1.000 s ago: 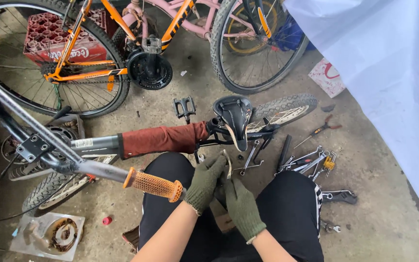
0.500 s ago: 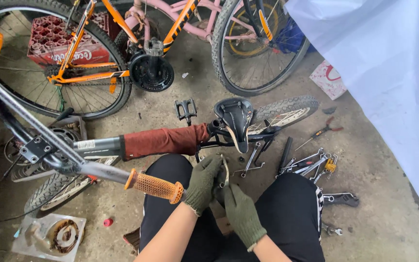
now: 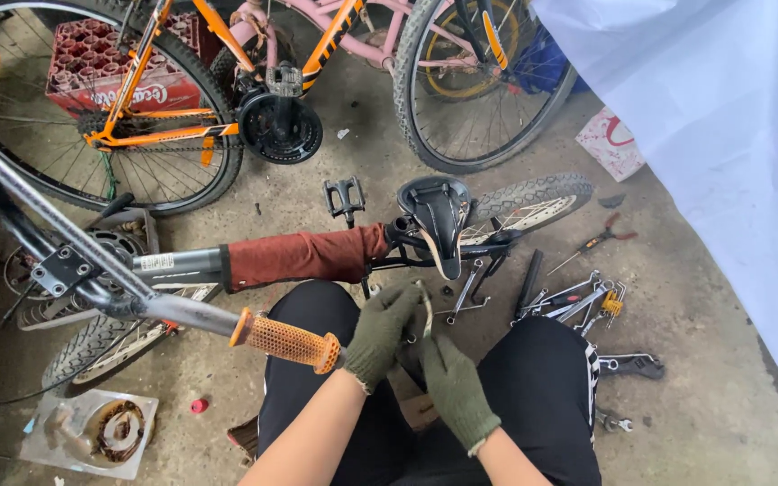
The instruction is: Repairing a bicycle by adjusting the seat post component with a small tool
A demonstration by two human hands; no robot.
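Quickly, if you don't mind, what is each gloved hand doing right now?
Left hand: closed on a thin pale cable.
Right hand: fingers curled near the same cable; whether it has a grip cannot be told.

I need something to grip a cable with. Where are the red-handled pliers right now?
In the head view the red-handled pliers lie on the concrete floor at the right, just beyond the pile of wrenches and right of the small bike's rear tyre.

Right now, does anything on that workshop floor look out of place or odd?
Yes. A small bicycle lies on its side across the person's lap, its saddle sideways. A lone pedal sits loose on the concrete, and spanners and pliers lie scattered, not laid out.
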